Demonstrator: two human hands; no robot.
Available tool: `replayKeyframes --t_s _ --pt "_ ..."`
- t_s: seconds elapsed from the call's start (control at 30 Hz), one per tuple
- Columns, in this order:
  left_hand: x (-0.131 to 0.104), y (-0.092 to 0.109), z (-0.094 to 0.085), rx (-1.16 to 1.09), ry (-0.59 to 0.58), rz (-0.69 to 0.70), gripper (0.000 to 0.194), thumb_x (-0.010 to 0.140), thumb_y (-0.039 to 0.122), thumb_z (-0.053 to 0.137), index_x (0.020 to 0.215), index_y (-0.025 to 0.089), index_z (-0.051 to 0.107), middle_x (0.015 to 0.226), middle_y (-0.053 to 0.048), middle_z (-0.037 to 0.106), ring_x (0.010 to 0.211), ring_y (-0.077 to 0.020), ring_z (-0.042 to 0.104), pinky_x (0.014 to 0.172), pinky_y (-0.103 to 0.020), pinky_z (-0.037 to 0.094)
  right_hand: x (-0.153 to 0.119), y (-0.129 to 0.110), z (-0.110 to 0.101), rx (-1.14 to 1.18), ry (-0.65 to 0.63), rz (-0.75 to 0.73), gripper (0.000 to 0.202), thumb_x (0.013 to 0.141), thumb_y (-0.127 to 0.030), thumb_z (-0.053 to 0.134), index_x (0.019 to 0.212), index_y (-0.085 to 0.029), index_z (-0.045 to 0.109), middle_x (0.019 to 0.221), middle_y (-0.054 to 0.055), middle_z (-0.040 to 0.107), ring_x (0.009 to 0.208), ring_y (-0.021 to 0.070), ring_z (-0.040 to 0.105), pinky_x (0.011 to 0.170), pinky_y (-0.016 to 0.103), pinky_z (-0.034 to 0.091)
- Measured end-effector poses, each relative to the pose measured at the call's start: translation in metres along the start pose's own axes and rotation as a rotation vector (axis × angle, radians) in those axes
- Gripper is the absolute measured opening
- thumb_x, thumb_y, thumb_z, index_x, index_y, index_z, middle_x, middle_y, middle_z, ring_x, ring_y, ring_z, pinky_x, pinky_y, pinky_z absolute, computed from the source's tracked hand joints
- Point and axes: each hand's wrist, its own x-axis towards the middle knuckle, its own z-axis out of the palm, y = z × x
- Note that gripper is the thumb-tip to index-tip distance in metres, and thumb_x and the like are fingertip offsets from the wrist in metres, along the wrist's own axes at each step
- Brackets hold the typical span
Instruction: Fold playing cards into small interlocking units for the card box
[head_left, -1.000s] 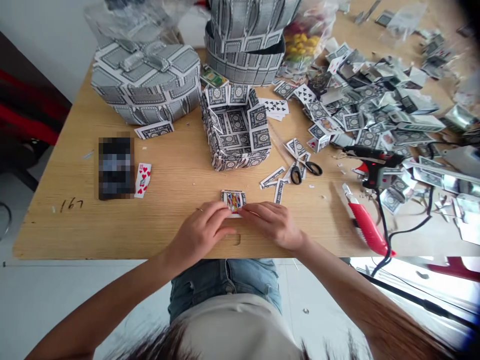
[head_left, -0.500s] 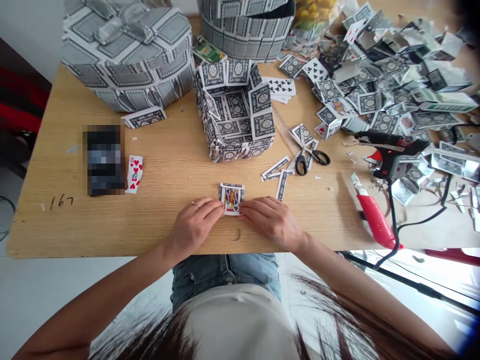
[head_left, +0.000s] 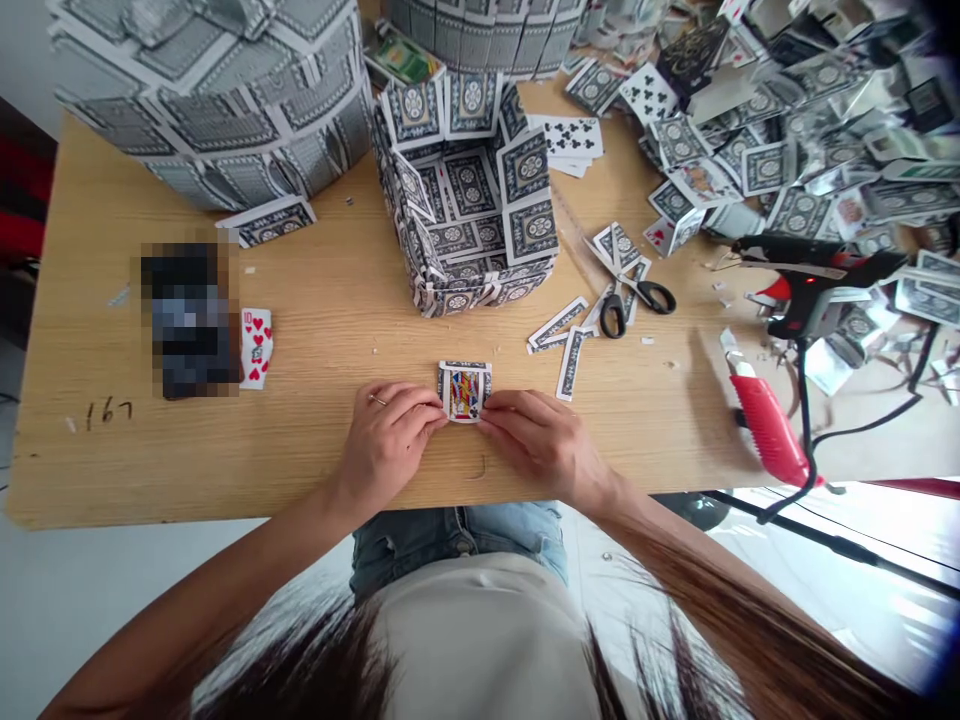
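Note:
A folded playing card (head_left: pixel 465 391) with a picture figure and a club mark lies at the table's front, its edges turned inward to show patterned borders. My left hand (head_left: pixel 391 430) pinches its lower left corner, fingers closed. On the opposite side, my right hand (head_left: pixel 536 435) grips the lower right corner between thumb and fingers. Beyond the hands stands an open box (head_left: pixel 480 285) built of patterned playing cards. Cut card strips (head_left: pixel 571 362) and black-handled scissors (head_left: pixel 626 290) lie to the right of that box.
A red utility knife (head_left: pixel 772 425) and a glue gun (head_left: pixel 806 275) with its cord lie at right. Behind them spreads a heap of cards (head_left: pixel 810 150). A large card-built container (head_left: pixel 225 110) stands back left, near a ten of hearts (head_left: pixel 256 348) and a blurred dark object (head_left: pixel 191 320).
The camera view has shifted slightly closer, so the objects at the back sit higher in the picture. Both hands keep their pinch on the card, with little visible movement.

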Motion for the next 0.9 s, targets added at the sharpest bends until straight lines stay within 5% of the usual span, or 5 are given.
replayKeyframes --t_s 0.5,0.77,0.9 --pt "0.018 0.015 -0.008 0.152 -0.228 -0.284 0.011 0.087 0.027 0.061 0.078 0.02 0.062 0.092 -0.006 0.063 0.091 -0.0264 0.053 0.078 -0.041 0.033 0.019 -0.021 0.0 -0.021 -0.17 0.604 0.013 0.088 -0.026 0.064 0.076 -0.019 0.064 0.079 0.001 0.06 0.065 0.0127 0.056 0.06 0.025 0.041" --pt "0.025 0.012 -0.007 0.156 -0.284 -0.295 0.015 0.085 0.025 0.06 0.071 0.021 0.056 0.088 -0.003 0.062 0.086 -0.0243 0.054 0.08 -0.042 0.035 0.03 -0.022 -0.005 -0.224 -0.352 0.775 0.022 0.087 -0.039 0.066 0.081 -0.021 0.057 0.085 0.001 0.057 0.064 0.0151 0.055 0.052 0.026 0.026" --pt "0.026 0.011 -0.008 0.147 -0.335 -0.406 0.01 0.085 0.027 0.064 0.079 0.02 0.059 0.096 -0.007 0.054 0.09 -0.0268 0.051 0.079 -0.042 0.038 0.037 -0.02 -0.008 -0.216 -0.431 0.801 0.024 0.086 -0.04 0.067 0.084 -0.02 0.053 0.087 0.001 0.055 0.063 0.0148 0.053 0.053 0.026 0.027"
